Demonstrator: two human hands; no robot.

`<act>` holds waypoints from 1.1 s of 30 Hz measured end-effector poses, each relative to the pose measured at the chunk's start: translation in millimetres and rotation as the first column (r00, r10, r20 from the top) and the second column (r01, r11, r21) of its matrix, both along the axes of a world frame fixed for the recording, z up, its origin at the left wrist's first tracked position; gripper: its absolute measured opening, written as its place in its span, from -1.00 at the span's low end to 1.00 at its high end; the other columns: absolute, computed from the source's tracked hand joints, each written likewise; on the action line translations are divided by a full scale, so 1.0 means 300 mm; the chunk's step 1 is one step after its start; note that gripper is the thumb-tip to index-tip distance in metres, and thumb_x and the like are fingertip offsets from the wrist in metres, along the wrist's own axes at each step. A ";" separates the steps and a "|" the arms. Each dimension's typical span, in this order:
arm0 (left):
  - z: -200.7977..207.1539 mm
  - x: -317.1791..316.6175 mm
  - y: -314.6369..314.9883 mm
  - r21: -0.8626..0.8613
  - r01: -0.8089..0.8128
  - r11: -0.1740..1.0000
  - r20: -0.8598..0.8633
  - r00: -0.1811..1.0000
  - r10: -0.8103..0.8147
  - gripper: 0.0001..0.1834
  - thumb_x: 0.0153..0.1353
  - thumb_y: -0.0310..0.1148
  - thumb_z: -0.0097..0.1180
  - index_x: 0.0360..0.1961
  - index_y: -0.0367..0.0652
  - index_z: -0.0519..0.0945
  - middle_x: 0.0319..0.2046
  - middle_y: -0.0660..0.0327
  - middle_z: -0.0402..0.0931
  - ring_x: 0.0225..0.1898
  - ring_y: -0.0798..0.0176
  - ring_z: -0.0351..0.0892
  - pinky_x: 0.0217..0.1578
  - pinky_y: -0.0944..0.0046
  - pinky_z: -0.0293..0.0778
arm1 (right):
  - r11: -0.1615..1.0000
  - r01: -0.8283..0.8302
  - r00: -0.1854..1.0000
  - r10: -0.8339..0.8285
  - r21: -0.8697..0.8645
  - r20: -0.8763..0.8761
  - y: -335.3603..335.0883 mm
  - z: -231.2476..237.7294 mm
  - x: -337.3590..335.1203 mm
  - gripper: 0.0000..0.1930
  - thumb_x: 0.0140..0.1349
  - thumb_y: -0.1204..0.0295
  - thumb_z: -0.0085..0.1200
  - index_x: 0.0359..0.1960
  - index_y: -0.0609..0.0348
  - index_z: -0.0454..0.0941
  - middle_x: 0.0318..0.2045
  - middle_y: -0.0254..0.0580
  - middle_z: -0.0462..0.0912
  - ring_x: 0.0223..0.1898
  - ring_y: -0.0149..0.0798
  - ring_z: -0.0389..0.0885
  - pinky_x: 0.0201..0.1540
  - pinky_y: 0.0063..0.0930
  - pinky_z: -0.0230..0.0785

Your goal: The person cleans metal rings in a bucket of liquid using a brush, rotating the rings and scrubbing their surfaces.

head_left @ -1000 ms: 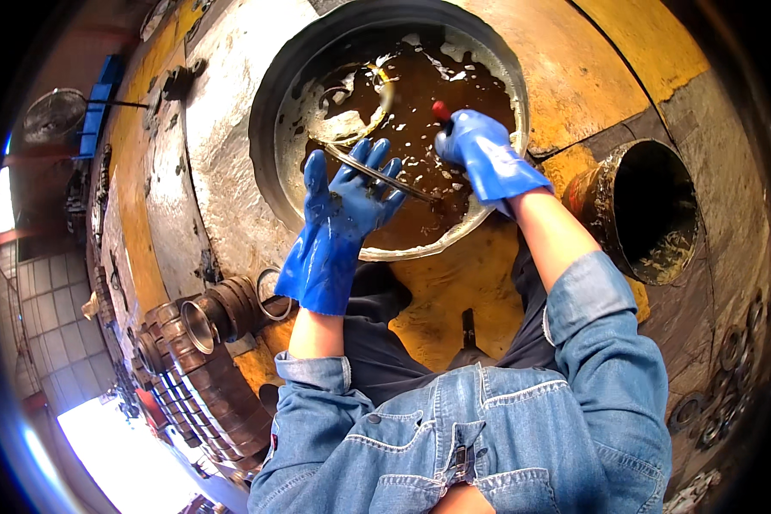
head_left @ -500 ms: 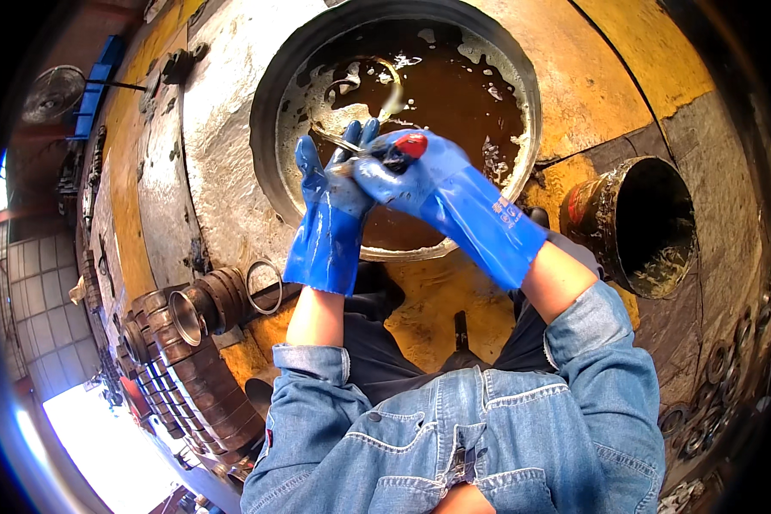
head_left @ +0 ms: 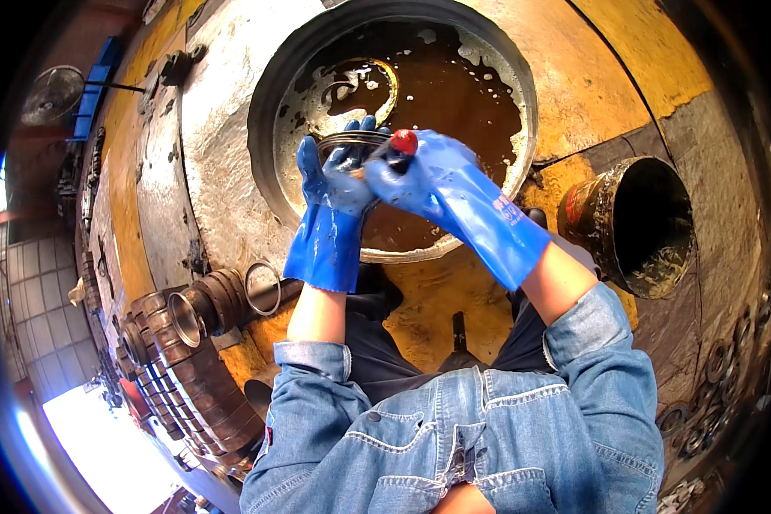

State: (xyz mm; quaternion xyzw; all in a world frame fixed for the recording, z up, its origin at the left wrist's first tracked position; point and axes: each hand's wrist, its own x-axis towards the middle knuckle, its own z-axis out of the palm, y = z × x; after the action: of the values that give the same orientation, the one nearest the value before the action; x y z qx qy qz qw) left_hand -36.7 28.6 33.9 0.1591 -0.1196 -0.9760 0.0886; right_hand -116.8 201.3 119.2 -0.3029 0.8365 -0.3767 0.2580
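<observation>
Both my hands wear long blue rubber gloves and meet above a round dark tub (head_left: pixel 264 128) of brown, foamy liquid. On the fingers of my left hand (head_left: pixel 338 176) rests a thin metal ring (head_left: pixel 347 135), the fingers bent up behind it. Closed around a tool with a red-tipped dark handle (head_left: pixel 403 142) is my right hand (head_left: pixel 424 171), pressed up against the ring and the left palm. The tool's working end is hidden between the gloves. A larger yellowish ring (head_left: pixel 394 90) lies in the liquid just beyond my fingers.
An open, dirty metal bucket (head_left: pixel 574 214) lies tipped to the right of the tub. Stacked metal rings (head_left: pixel 206 390) stand at left, with a loose ring (head_left: pixel 263 288) near them. More rings (head_left: pixel 718 364) lie at lower right. A fan (head_left: pixel 53 94) stands far left.
The ring in my left hand has turned so that its loop now shows more level over the fingers. My right hand with the tool has shifted slightly left.
</observation>
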 end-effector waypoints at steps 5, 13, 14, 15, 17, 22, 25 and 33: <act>-0.009 0.004 0.019 -0.031 0.038 0.999 0.026 0.999 -0.037 0.11 0.24 0.43 0.09 0.52 -0.26 0.23 0.47 -0.12 0.31 0.48 -0.25 0.27 0.51 -0.38 0.14 | 0.894 0.158 0.875 0.070 -0.419 0.479 0.002 -0.087 -0.002 -0.70 0.37 0.16 0.24 -0.13 0.11 0.79 -0.23 -0.12 0.83 -0.20 -0.28 0.80 -0.09 -0.35 0.63; 0.026 0.028 0.018 -0.098 -0.062 0.993 0.164 0.983 0.077 0.05 0.31 0.36 0.12 0.53 -0.27 0.25 0.51 -0.05 0.28 0.50 -0.20 0.29 0.47 -0.40 0.23 | 0.977 -0.090 0.985 0.058 0.195 0.161 0.054 0.021 -0.023 -0.63 0.23 0.04 0.20 -0.16 0.04 0.77 -0.28 -0.03 0.81 -0.19 0.06 0.78 -0.03 -0.21 0.62; 0.051 0.014 0.034 -0.101 -0.134 0.986 0.202 0.967 0.153 0.02 0.30 0.34 0.14 0.50 -0.29 0.29 0.49 -0.04 0.32 0.47 -0.18 0.34 0.45 -0.41 0.25 | 0.979 -0.025 0.996 0.006 0.203 0.092 0.071 0.061 -0.023 -0.62 0.20 0.03 0.20 -0.25 0.08 0.76 -0.35 -0.01 0.79 -0.25 0.05 0.78 -0.08 -0.19 0.61; 0.043 0.017 0.028 -0.069 -0.123 0.990 0.196 0.971 0.134 0.01 0.30 0.33 0.14 0.49 -0.29 0.31 0.49 -0.04 0.33 0.46 -0.19 0.35 0.45 -0.41 0.25 | 0.984 0.022 1.000 -0.024 0.179 0.009 0.067 0.034 -0.026 -0.65 0.25 0.09 0.22 -0.25 0.13 0.77 -0.36 -0.04 0.80 -0.27 -0.10 0.80 -0.10 -0.26 0.63; 0.024 0.001 0.031 -0.001 -0.084 0.996 0.170 0.982 0.083 -0.01 0.30 0.32 0.14 0.48 -0.28 0.33 0.47 -0.06 0.35 0.43 -0.21 0.39 0.44 -0.41 0.26 | 0.940 0.118 0.947 -0.009 -0.320 0.322 0.062 -0.112 -0.032 -0.70 0.33 0.17 0.21 -0.18 0.14 0.78 -0.29 -0.12 0.82 -0.27 -0.24 0.78 -0.09 -0.33 0.63; -0.006 0.057 -0.005 0.010 0.146 0.989 -0.061 0.988 -0.145 0.05 0.38 0.40 -0.01 0.55 -0.31 0.23 0.50 -0.09 0.29 0.53 -0.18 0.23 0.49 -0.35 0.19 | 0.823 -0.250 0.945 0.322 -0.510 0.055 0.049 -0.023 0.060 -0.69 0.35 0.12 0.19 -0.02 -0.06 0.77 -0.17 -0.07 0.80 -0.12 -0.13 0.77 0.01 -0.29 0.63; 0.035 0.052 0.013 -0.056 0.054 0.997 0.069 0.996 -0.050 0.01 0.38 0.35 0.03 0.54 -0.30 0.28 0.49 -0.10 0.32 0.47 -0.13 0.34 0.51 -0.20 0.18 | 0.961 -0.267 0.964 0.266 0.064 0.031 0.051 -0.025 0.020 -0.64 0.28 0.00 0.08 -0.20 -0.06 0.76 -0.20 -0.02 0.80 -0.09 0.05 0.77 0.03 -0.12 0.65; 0.015 0.019 0.038 -0.030 0.001 1.000 0.360 0.933 0.010 -0.60 0.41 -0.14 0.21 0.14 -0.13 0.67 0.09 0.05 0.70 0.19 -0.07 0.62 0.29 -0.18 0.48 | 0.896 -0.073 0.996 0.084 0.437 -0.007 0.123 0.004 -0.043 -0.59 0.16 0.04 0.12 -0.28 0.14 0.76 -0.30 0.06 0.78 -0.15 0.12 0.76 -0.01 -0.12 0.58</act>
State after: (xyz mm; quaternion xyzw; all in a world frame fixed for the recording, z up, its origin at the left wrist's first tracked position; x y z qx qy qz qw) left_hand -31.0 40.0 38.5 0.3341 -0.1477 -0.9283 0.0697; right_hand -129.8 238.1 120.6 -0.2755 0.8900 -0.1652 0.3237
